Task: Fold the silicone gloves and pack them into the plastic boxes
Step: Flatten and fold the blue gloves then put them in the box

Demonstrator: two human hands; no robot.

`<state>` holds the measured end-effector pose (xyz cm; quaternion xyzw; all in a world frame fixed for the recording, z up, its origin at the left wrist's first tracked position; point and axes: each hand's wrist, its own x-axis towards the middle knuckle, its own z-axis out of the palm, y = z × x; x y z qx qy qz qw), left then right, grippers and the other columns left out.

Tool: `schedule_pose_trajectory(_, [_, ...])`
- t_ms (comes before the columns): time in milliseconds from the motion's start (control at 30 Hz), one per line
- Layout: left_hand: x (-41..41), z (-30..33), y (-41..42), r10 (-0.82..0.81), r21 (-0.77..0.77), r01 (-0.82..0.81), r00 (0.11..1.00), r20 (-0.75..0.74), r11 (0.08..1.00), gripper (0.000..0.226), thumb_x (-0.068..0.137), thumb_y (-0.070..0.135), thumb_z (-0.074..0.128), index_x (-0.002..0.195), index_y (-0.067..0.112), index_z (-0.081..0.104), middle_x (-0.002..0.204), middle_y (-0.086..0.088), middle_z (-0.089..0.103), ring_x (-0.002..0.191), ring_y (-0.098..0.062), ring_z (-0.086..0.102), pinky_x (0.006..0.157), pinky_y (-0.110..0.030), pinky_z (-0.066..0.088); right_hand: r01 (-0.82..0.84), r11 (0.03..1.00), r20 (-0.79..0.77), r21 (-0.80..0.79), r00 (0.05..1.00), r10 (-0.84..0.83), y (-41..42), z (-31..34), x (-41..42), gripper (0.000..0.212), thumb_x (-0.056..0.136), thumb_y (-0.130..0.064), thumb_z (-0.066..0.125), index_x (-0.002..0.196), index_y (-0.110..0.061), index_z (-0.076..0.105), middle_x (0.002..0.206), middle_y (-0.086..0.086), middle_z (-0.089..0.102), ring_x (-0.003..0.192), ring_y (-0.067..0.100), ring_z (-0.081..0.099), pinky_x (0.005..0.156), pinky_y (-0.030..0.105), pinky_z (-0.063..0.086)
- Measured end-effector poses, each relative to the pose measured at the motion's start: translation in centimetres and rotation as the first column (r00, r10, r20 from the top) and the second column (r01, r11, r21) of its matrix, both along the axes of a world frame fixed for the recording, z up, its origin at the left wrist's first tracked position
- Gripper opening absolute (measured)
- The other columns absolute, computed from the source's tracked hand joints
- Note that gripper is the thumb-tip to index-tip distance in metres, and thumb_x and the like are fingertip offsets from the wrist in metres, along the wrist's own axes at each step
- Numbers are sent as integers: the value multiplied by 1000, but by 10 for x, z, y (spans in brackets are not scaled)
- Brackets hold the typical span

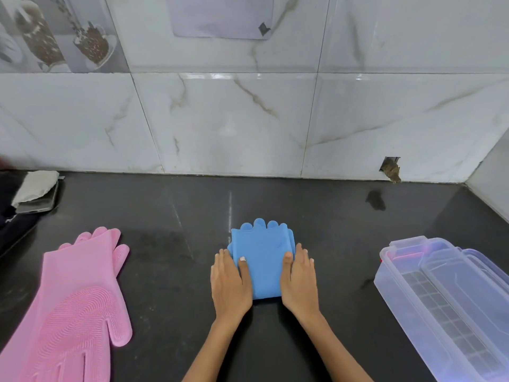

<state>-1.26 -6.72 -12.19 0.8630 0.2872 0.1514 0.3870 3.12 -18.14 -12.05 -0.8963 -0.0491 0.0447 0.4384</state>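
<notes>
A folded blue silicone glove bundle [263, 257] lies on the black counter [176, 271] in the middle, its fingertips poking out at the far edge. My left hand [230, 282] presses on its left side with the thumb on top. On its right side rests my right hand [298, 279], thumb on the blue surface too. Pink silicone gloves [74, 307] lie flat and unfolded at the left, stacked one on the other. Clear plastic boxes [446, 296] with a grid insert stand at the right.
A marble-tiled wall [248, 119] closes the back of the counter, and a side wall meets it at the right. A white cloth on a grey device [37, 193] sits at the far left beside dark fabric.
</notes>
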Motion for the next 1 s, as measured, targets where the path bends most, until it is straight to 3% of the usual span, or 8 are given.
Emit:
schedule_pose_trajectory(100, [7, 9, -3, -20, -275, 44, 996, 91, 960, 51, 102, 24, 30, 150, 13, 19, 153, 2, 32, 141, -20, 31, 114, -33, 26, 17, 977, -74, 215, 997, -1, 5, 3, 12, 52, 103, -30, 24, 150, -9, 18, 157, 3, 25, 146, 19, 20, 119, 35, 19])
schedule_pose_trajectory(167, [9, 12, 0, 12, -411, 52, 988, 153, 910, 54, 102, 22, 32, 152, 16, 13, 156, 4, 27, 141, -14, 30, 109, -26, 27, 18, 939, -108, 342, 994, 20, 2, 6, 20, 48, 102, -23, 30, 149, -12, 24, 153, 1, 33, 140, 15, 32, 116, 34, 27])
schedule_pose_trajectory(267, [9, 10, 7, 72, -566, 60, 976, 207, 823, 53, 100, 21, 41, 150, 19, 22, 153, 4, 35, 137, -14, 38, 111, -31, 33, 16, 877, -146, 481, 987, 62, -4, 6, 26, 47, 101, -21, 38, 147, -16, 30, 149, -7, 38, 131, 5, 39, 107, 21, 35])
schedule_pose_trajectory(400, [5, 8, 9, 93, -674, 102, 965, 247, 732, 47, 98, 21, 48, 143, 19, 38, 142, 0, 51, 126, -20, 52, 106, -46, 43, 25, 793, -177, 608, 978, 106, -11, 3, 25, 52, 95, -28, 53, 144, -21, 36, 137, -17, 48, 109, -12, 52, 77, 1, 45])
schedule_pose_trajectory(567, [-6, 7, 12, 162, -806, 108, 956, 245, 582, 28, 93, 17, 58, 116, 32, 60, 107, 11, 72, 97, -13, 70, 75, -31, 58, 65, 698, -221, 713, 966, 136, -18, -2, 13, 59, 85, -27, 68, 139, -23, 44, 116, -28, 59, 102, -14, 60, 73, 7, 50])
schedule_pose_trajectory(733, [-12, 13, 17, 178, -870, 69, 968, 177, 487, 22, 91, 18, 61, 101, 37, 62, 108, 4, 70, 99, -22, 68, 79, -40, 57, 143, 599, -294, 788, 942, 163, -19, -2, 2, 44, 91, -16, 61, 133, -25, 51, 126, -12, 62, 114, 9, 61, 97, 32, 50])
schedule_pose_trajectory(867, [-23, 16, 17, 145, -863, 112, 968, 207, 492, 34, 92, 21, 60, 124, 29, 56, 117, 2, 68, 103, -21, 67, 83, -41, 56, 170, 542, -321, 823, 926, 198, -21, 3, -5, 35, 91, -13, 60, 121, -30, 57, 116, -15, 68, 106, 8, 66, 84, 25, 56])
schedule_pose_trajectory(1000, [-32, 19, 17, 126, -866, 149, 964, 235, 477, 46, 93, 21, 58, 137, 26, 47, 127, 0, 63, 111, -23, 64, 96, -47, 51, 192, 484, -337, 854, 912, 232, -25, 7, -11, 34, 89, -7, 61, 118, -25, 59, 112, -10, 71, 103, 14, 68, 85, 31, 55])
